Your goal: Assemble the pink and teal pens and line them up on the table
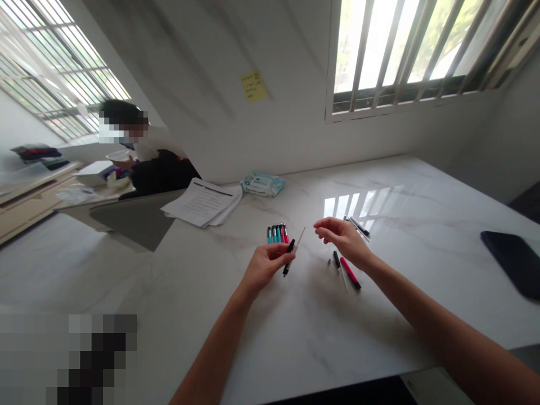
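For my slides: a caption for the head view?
Left hand holds a black pen above a white marble table; right hand hovers beside a pink pen.

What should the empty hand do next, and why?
Probably the right hand should move over and take the thin refill held up by the left hand. The right hand is empty and close by, while the left hand is busy pinching the black pen part.
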`<control>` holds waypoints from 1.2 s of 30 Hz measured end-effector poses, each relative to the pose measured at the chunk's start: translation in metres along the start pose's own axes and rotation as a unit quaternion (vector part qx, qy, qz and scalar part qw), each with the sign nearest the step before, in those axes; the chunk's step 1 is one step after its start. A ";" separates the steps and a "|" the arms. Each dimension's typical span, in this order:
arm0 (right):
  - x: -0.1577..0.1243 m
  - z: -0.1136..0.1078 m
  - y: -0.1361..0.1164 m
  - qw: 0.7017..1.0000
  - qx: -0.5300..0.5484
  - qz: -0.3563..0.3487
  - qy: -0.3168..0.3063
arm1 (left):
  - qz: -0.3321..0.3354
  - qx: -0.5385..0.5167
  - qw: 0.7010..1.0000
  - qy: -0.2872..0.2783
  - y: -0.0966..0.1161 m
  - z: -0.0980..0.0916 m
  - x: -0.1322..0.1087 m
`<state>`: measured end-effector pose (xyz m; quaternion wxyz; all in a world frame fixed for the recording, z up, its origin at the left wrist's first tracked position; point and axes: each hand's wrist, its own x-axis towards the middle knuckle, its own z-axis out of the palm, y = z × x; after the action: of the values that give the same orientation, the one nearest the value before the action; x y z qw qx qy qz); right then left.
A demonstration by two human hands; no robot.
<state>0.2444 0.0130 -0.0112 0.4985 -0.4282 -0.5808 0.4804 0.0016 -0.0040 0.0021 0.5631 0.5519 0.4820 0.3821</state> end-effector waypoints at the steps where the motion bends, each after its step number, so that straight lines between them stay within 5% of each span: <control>1: 0.001 -0.002 0.000 0.999 0.038 0.013 0.012 | -0.004 0.007 1.000 -0.011 0.000 0.000 0.000; 6: 0.001 -0.003 -0.003 0.991 0.123 0.028 0.046 | -0.015 0.020 0.999 -0.036 0.000 0.001 -0.002; 25: -0.004 0.002 -0.010 0.996 0.090 -0.004 0.011 | -0.011 0.024 0.998 -0.050 -0.001 0.004 -0.002; 36: -0.010 0.015 -0.004 0.994 0.019 -0.004 -0.109 | 0.006 0.027 0.997 -0.065 -0.001 0.005 -0.002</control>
<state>0.2312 0.0004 -0.0097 0.4421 -0.3612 -0.6246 0.5329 0.0063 -0.0077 0.0015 0.5763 0.5932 0.4509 0.3356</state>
